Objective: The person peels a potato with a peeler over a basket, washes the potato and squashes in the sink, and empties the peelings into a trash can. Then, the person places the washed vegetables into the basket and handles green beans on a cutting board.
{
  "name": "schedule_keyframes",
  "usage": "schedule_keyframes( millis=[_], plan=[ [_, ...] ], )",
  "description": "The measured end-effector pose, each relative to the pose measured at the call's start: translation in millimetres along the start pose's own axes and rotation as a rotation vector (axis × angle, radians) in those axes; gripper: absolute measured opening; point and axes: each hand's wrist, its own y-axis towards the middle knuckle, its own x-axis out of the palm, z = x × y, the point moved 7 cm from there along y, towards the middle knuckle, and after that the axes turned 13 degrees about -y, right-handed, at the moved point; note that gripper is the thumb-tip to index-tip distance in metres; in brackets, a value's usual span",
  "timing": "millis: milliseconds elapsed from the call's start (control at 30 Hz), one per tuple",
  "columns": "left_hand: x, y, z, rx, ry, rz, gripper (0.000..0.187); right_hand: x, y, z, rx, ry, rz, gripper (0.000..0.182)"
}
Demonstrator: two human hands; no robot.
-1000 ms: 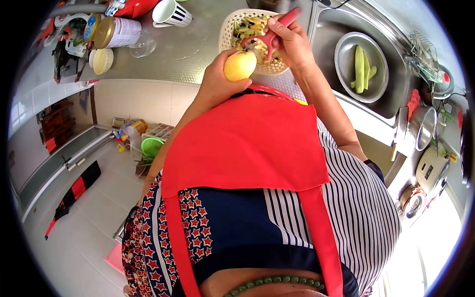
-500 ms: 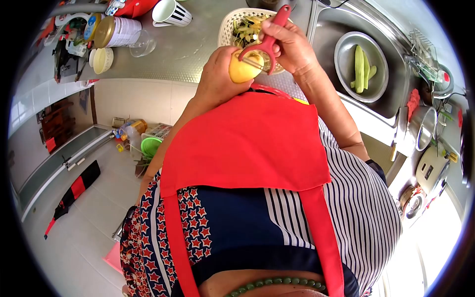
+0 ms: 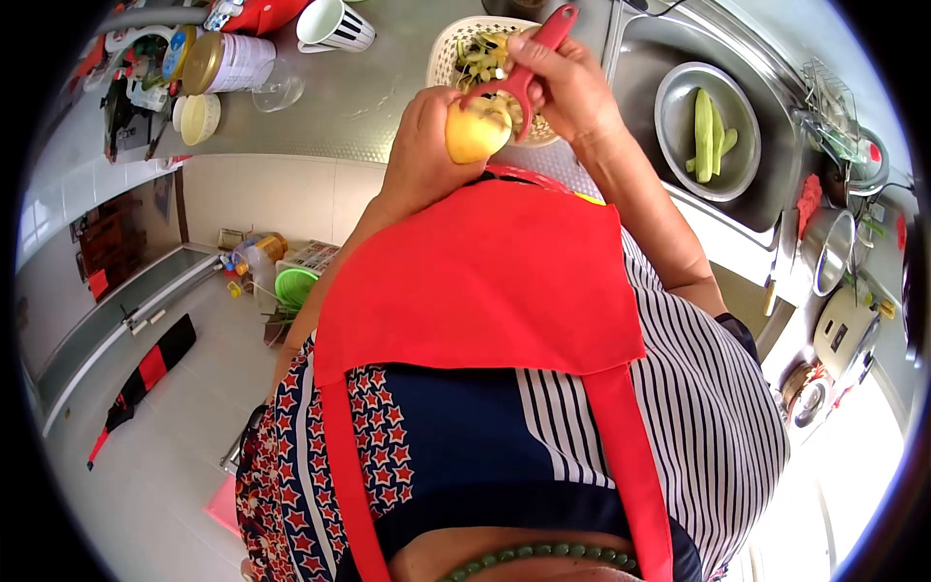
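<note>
My left hand (image 3: pixel 424 145) is wrapped round a yellow, partly peeled potato (image 3: pixel 475 134), near the counter's front edge. Closed on the handle of a red peeler (image 3: pixel 543 50), my right hand (image 3: pixel 572 92) is just to the right. The peeler's forked head is at the upper right side of the potato; whether its blade touches the skin is hard to see. Behind both hands sits a cream woven basket (image 3: pixel 443 60) with dark and pale peelings (image 3: pixel 477 58) in it.
At the right, a sink (image 3: pixel 635 126) holds a metal bowl (image 3: pixel 676 160) with peeled green vegetables (image 3: pixel 705 136). A striped cup (image 3: pixel 339 27), jars (image 3: pixel 228 63) and a small cream bowl (image 3: pixel 200 118) stand on the counter (image 3: pixel 359 107) at the left.
The potato and my left hand have shifted slightly left. The peeler has tilted and its head now sits a little higher on the potato.
</note>
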Motion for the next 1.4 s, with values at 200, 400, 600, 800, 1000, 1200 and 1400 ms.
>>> schedule_keyframes(
  millis=[200, 400, 600, 800, 1000, 1200, 1400],
  plan=[
    [-7, -9, 11, 0.098, -0.031, 0.02, 0.064, -49, 17, 27, 0.001, -0.196, 0.233, 0.012],
    [-2, -5, 7, 0.139, 0.019, 0.019, 0.066, -13, 2, 2, 0.052, 0.09, 0.049, 0.014],
    [-4, -8, 12, 0.104, -0.048, 0.029, 0.063, -23, 9, 8, -0.03, -0.198, 0.124, 0.019],
    [-7, -6, 8, 0.102, -0.007, 0.039, 0.066, -38, 9, 17, 0.013, 0.052, 0.149, 0.016],
    [-2, -7, 4, 0.077, -0.097, 0.006, 0.07, -4, -3, 5, 0.053, -0.011, -0.008, 0.016],
    [-10, -4, 10, 0.135, -0.019, 0.066, 0.065, -64, 16, 27, -0.016, -0.104, 0.311, 0.012],
    [1, 0, -7, -0.161, 0.029, -0.028, 0.061, -18, -10, 1, -0.07, 0.046, 0.135, 0.014]
  ],
)
